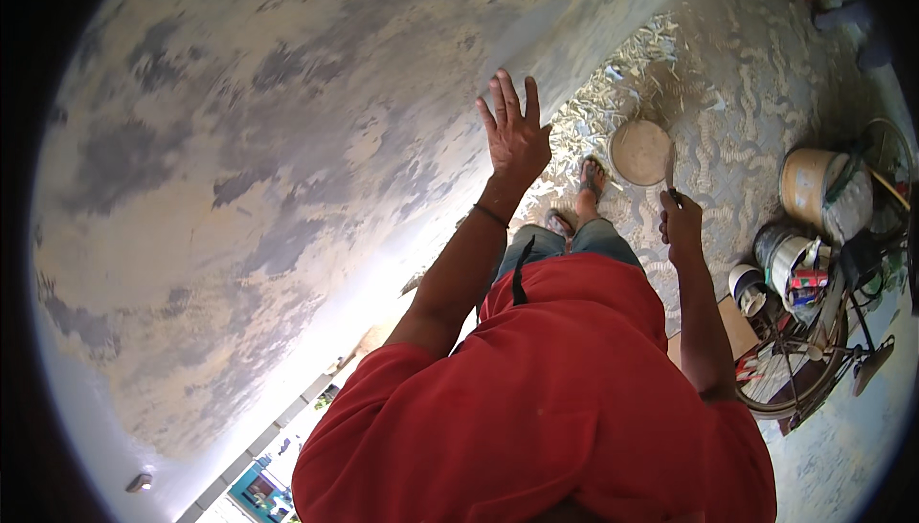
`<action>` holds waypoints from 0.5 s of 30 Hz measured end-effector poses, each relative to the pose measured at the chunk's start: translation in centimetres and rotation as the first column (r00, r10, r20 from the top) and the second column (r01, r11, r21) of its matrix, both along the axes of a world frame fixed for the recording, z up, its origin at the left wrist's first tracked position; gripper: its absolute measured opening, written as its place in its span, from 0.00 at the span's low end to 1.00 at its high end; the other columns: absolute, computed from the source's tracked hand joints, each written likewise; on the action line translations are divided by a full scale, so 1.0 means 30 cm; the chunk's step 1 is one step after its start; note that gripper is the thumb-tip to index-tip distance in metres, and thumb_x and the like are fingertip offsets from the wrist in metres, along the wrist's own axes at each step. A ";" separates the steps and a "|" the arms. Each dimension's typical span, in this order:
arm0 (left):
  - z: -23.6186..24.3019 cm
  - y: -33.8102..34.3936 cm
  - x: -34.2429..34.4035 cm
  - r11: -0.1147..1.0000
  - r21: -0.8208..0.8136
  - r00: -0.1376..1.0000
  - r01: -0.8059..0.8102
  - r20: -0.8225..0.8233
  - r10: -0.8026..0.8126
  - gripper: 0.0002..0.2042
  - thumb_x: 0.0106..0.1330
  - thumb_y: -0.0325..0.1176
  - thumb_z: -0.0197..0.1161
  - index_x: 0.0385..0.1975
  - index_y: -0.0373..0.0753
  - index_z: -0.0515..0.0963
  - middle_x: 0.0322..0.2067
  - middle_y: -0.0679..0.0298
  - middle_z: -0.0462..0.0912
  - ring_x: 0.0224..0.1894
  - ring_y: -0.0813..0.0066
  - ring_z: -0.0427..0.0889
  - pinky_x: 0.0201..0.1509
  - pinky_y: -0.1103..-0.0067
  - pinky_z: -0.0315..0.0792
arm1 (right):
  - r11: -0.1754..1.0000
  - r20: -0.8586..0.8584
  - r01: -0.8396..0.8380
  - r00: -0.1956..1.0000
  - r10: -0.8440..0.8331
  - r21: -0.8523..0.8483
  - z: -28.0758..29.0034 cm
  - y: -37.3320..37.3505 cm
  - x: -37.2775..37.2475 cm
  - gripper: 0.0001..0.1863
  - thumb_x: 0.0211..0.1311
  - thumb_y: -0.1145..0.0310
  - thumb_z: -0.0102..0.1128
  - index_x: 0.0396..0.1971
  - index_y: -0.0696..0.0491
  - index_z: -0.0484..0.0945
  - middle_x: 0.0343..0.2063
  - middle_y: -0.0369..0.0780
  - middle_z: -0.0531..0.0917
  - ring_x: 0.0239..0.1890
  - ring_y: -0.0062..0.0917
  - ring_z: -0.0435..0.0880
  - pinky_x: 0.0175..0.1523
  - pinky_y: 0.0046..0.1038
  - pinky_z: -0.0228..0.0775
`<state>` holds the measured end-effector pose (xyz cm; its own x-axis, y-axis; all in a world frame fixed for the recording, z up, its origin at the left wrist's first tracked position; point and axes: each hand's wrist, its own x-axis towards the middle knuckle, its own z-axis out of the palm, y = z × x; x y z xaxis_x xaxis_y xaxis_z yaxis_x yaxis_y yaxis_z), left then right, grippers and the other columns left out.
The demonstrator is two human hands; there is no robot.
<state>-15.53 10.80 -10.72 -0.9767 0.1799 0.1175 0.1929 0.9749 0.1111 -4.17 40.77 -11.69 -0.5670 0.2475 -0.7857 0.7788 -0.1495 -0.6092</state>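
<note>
My left hand is raised in front of the patchy beige and grey wall, its fingers spread and nothing in it. Whether the fingertips touch the wall is hard to tell. Lower on the right, my right hand is closed around the dark handle of a scraper. Its thin blade points away from me and overlaps the rim of a round tub on the floor. The tub's top looks flat and beige; I cannot tell whether that is a lid or its contents.
Pale scraps litter the patterned paving along the wall's foot. On the right stand a beige bucket, a white bucket of odds and ends and a bicycle. My sandalled feet are beside the tub.
</note>
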 end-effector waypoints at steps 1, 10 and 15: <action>-0.006 -0.003 0.032 1.000 0.016 1.000 0.001 0.027 -0.001 0.50 0.60 0.46 0.76 0.79 0.37 0.54 0.77 0.28 0.38 0.81 0.30 0.37 0.76 0.35 0.39 | 1.000 -0.008 0.005 1.000 -0.005 0.005 0.019 0.005 0.008 0.12 0.71 0.64 0.63 0.46 0.56 0.80 0.18 0.27 0.68 0.14 0.10 0.64 0.16 0.20 0.51; -0.508 -0.325 0.539 0.842 0.386 0.863 -0.377 0.477 0.167 0.28 0.64 0.51 0.69 0.57 0.36 0.81 0.41 0.46 0.89 0.48 0.44 0.87 0.55 0.59 0.81 | 0.982 -0.031 -0.170 0.984 0.173 0.084 0.101 -0.062 0.189 0.10 0.71 0.63 0.64 0.32 0.51 0.76 0.17 0.29 0.69 0.13 0.12 0.65 0.16 0.22 0.51; -0.879 -0.577 1.158 0.957 0.069 0.716 -0.283 0.679 0.163 0.14 0.61 0.43 0.71 0.32 0.36 0.89 0.31 0.50 0.90 0.34 0.62 0.91 0.41 0.68 0.84 | 0.938 -0.023 -0.306 0.949 0.313 0.160 0.133 -0.062 0.261 0.10 0.71 0.63 0.64 0.33 0.52 0.77 0.17 0.28 0.69 0.13 0.12 0.64 0.17 0.22 0.51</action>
